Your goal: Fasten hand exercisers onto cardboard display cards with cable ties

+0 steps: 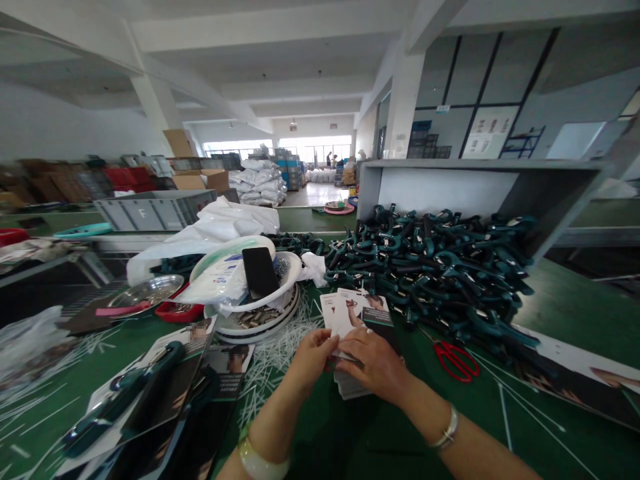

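Largest, a green worktable [320, 447], spread across the near part of the scene. Next, a grey bin [369, 190] tipped on its side to the far right, with a heap of dark teal tools [425, 260] in and before its mouth. On the near left, carded tools [155, 365] laid one over another. Left of the middle, a white bowl [295, 270] with small parts inside.

Smaller again, near the middle and just in front of the heap, a stack of printed cards [364, 310], top ones slightly fanned. Over its near right side, the right hand [375, 363], fingers bent and close together; cannot tell whether pinching any edge. At its near left corner, the left hand [310, 360], thumb and forefinger pinching card edges; cannot tell how many.

Probably best to brace with the right hand, feel for doubled sheets in the left pinch, and slide rather than bend, to spare the corners. Keep clear of the red-handled scissors [457, 363] to the right. Smallest, thin white ties [270, 360] strewn to the left; keep from under the cards.
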The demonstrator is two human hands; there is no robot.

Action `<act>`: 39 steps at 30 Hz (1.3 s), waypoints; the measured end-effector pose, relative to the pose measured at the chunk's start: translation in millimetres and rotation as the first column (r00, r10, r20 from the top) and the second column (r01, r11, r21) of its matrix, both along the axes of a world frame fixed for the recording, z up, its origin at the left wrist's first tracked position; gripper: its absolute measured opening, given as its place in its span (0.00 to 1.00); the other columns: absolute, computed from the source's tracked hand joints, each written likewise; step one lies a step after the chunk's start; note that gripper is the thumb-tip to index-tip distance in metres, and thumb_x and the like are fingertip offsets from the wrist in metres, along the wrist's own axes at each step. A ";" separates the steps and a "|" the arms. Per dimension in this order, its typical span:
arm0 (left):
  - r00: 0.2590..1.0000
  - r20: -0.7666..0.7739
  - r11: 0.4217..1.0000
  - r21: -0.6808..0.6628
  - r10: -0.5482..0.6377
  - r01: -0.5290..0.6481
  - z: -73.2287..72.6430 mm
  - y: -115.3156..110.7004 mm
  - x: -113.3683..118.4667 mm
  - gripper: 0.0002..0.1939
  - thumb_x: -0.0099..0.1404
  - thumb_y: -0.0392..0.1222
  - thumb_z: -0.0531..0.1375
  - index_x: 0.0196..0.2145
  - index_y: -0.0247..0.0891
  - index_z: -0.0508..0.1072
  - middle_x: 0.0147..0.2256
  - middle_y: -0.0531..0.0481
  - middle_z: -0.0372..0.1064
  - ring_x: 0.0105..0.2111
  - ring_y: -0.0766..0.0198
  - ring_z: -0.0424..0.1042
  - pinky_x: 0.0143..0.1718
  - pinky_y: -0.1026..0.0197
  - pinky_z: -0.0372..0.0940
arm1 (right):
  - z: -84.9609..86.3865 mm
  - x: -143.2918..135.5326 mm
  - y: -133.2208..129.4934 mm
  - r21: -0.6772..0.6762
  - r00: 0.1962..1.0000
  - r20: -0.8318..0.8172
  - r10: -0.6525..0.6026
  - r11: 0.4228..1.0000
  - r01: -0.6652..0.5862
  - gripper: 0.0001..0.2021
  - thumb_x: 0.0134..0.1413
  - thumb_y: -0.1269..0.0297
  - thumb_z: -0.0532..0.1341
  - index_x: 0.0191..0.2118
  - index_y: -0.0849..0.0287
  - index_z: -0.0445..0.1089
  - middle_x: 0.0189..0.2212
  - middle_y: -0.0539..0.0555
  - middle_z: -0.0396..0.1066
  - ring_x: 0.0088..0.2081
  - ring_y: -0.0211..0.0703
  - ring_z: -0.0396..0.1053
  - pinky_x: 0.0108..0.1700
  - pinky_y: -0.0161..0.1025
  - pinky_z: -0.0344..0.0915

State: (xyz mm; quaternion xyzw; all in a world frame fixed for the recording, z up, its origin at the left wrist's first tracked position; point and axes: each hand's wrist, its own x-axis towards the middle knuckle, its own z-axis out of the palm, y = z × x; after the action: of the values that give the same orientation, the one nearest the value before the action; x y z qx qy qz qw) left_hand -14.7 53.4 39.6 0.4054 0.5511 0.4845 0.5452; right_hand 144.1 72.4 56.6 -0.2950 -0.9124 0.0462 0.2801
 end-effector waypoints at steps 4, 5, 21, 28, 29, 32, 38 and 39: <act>0.997 0.019 0.997 -0.034 0.071 -0.070 -10.7 4.8 -8.2 0.19 0.48 0.51 0.64 0.31 0.35 0.67 0.20 0.58 0.64 0.16 0.73 0.61 0.16 0.70 0.52 | -0.5 3.7 9.1 -0.121 0.995 0.096 -0.038 0.991 0.049 0.10 0.56 0.63 0.60 0.41 0.61 0.72 0.36 0.57 0.74 0.41 0.44 0.69 0.44 0.40 0.65; 0.997 0.012 0.996 -0.035 0.082 -0.082 -13.9 4.6 -8.9 0.18 0.48 0.51 0.64 0.31 0.35 0.67 0.20 0.58 0.64 0.16 0.73 0.61 0.16 0.70 0.52 | -1.5 5.5 10.7 -0.124 0.988 0.148 -0.053 0.990 0.072 0.09 0.58 0.65 0.58 0.40 0.61 0.73 0.36 0.57 0.74 0.41 0.45 0.69 0.44 0.40 0.64; 0.892 -0.328 0.943 0.222 0.310 -0.246 -48.6 -9.2 2.1 0.20 0.51 0.57 0.60 0.33 0.39 0.65 0.19 0.59 0.60 0.19 0.65 0.64 0.23 0.62 0.58 | 32.7 97.4 43.7 0.033 0.609 0.349 -0.712 0.659 0.752 0.17 0.61 0.60 0.50 0.53 0.54 0.65 0.50 0.58 0.69 0.50 0.47 0.66 0.47 0.41 0.63; 0.896 -0.366 0.951 0.264 0.251 -0.159 -50.1 -5.2 4.8 0.18 0.54 0.54 0.59 0.35 0.39 0.65 0.20 0.58 0.60 0.21 0.64 0.62 0.25 0.63 0.56 | 10.8 256.4 40.4 -0.044 0.360 0.542 -0.760 0.402 0.915 0.14 0.48 0.73 0.57 0.43 0.64 0.71 0.34 0.67 0.74 0.36 0.55 0.74 0.35 0.45 0.66; 0.894 -0.380 0.954 0.262 0.238 -0.143 -51.3 -4.4 6.0 0.17 0.54 0.53 0.58 0.36 0.39 0.66 0.20 0.58 0.59 0.21 0.64 0.62 0.25 0.63 0.55 | -0.3 268.8 37.1 -0.033 0.384 0.536 -0.752 0.436 0.899 0.18 0.49 0.73 0.56 0.49 0.64 0.68 0.35 0.67 0.74 0.37 0.56 0.74 0.37 0.46 0.66; 0.876 -0.420 0.954 0.269 0.238 -0.131 -53.5 -4.2 8.2 0.15 0.55 0.52 0.59 0.35 0.38 0.66 0.18 0.60 0.54 0.20 0.65 0.59 0.24 0.64 0.53 | -24.2 288.0 29.9 0.065 0.471 0.466 -0.749 0.559 0.826 0.23 0.53 0.72 0.53 0.56 0.66 0.60 0.38 0.70 0.73 0.39 0.58 0.73 0.43 0.51 0.64; 0.871 -0.416 0.943 0.303 0.261 -0.138 -54.0 -7.4 11.7 0.13 0.54 0.50 0.59 0.32 0.38 0.67 0.17 0.61 0.50 0.19 0.67 0.56 0.24 0.65 0.51 | 15.0 223.9 20.3 0.040 0.575 0.015 -0.818 0.575 0.817 0.25 0.58 0.59 0.50 0.58 0.67 0.56 0.42 0.71 0.69 0.38 0.57 0.71 0.40 0.50 0.66; 0.880 -0.404 0.944 0.302 0.251 -0.130 -54.7 -7.6 12.5 0.13 0.54 0.49 0.60 0.32 0.38 0.67 0.17 0.62 0.50 0.19 0.68 0.56 0.24 0.65 0.51 | 26.2 200.3 19.3 -0.105 0.608 -0.043 -0.793 0.609 0.786 0.25 0.58 0.57 0.48 0.59 0.64 0.55 0.38 0.65 0.70 0.32 0.51 0.71 0.35 0.47 0.67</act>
State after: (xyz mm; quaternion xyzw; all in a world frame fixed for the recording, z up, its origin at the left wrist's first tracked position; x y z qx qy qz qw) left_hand -2.2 45.8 -15.1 0.5161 0.6268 0.5022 0.2976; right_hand 344.4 91.7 82.8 -0.6750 -0.6737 -0.0349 0.2987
